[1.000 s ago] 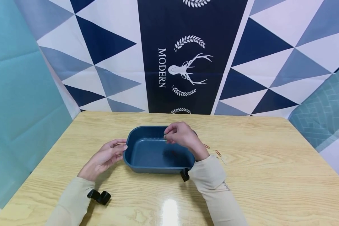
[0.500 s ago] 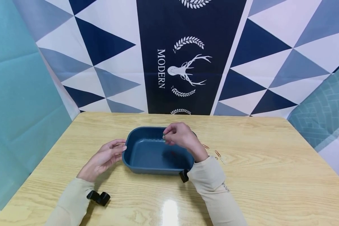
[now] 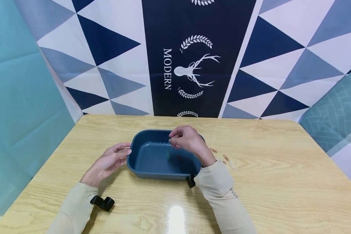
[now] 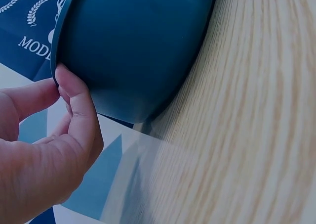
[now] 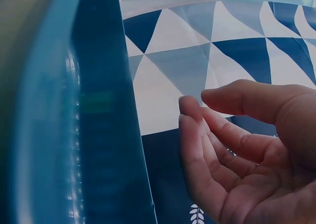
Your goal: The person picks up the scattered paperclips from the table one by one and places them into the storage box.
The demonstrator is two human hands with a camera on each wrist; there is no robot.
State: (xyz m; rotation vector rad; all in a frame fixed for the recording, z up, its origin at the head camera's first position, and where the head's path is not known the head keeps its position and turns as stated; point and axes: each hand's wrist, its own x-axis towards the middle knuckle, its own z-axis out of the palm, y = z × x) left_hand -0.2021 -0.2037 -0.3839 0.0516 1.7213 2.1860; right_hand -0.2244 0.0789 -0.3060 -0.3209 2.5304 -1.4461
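A dark blue plastic basin (image 3: 152, 159) sits on the table. At its left end my left hand (image 3: 109, 161) pinches the rim between thumb and fingers, as the left wrist view shows close up. Over the right half of the basin hovers my right hand (image 3: 188, 141); in the right wrist view its thumb and fingertips are slightly apart with nothing between them. Below it, a small blurred green paper clip (image 3: 168, 156) shows inside the basin. Beside that lies a small red piece (image 3: 179, 158), too dim to make out fully.
To the right of the basin, orange paper clips (image 3: 226, 158) and a white paper clip (image 3: 231, 165) lie loose on the wooden table (image 3: 280, 169). A patterned cloth (image 3: 120, 65) hangs behind the table's far edge.
My right hand has let go of the small green paper clip, which now appears lower, inside the basin. The left hand has kept its hold on the rim.
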